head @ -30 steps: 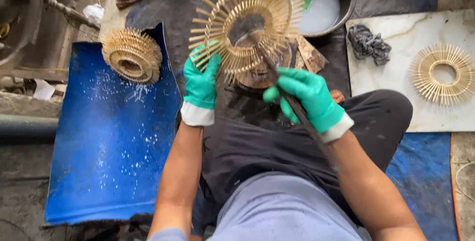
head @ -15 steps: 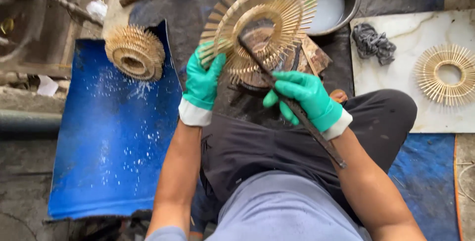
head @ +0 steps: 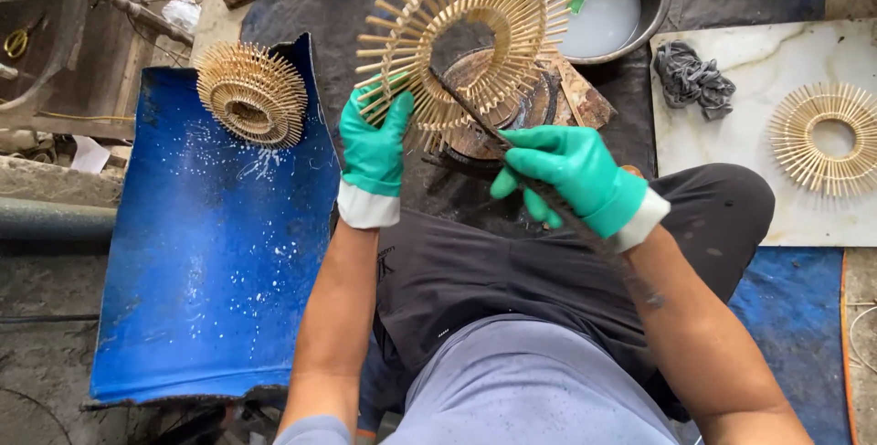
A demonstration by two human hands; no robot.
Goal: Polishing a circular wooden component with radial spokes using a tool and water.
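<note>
Seated worker, viewed from the head camera, finishing a radial stick ring. The left hand (head: 373, 154), in a green rubber glove with a white cuff, is closed on the near-left rim of the stick ring (head: 466, 38), a sunburst of pale bamboo-like sticks bound around an open circular centre. Compared with the frames of a second and half a second ago, the ring now sits higher and more to the right above the round wooden block (head: 512, 102), and it appears turned a little, so that a different arc of sticks meets the tool; this suggests the piece is being rotated step by step under the work. The right hand (head: 571, 180), likewise gloved, is wrapped around a long dark rod (head: 475, 116) whose far tip lies in the ring's open centre and whose near end runs back along the forearm. Far right, a dark metal basin (head: 639, 34) holds milky liquid. At left, a second bundled ring (head: 251, 93) rests on the far edge of a glossy blue plastic sheet (head: 210, 262) flecked with white. At right, a flat finished ring (head: 827, 139) and a crumpled grey rag (head: 694, 79) lie on a pale marbled slab (head: 731, 180).
</note>
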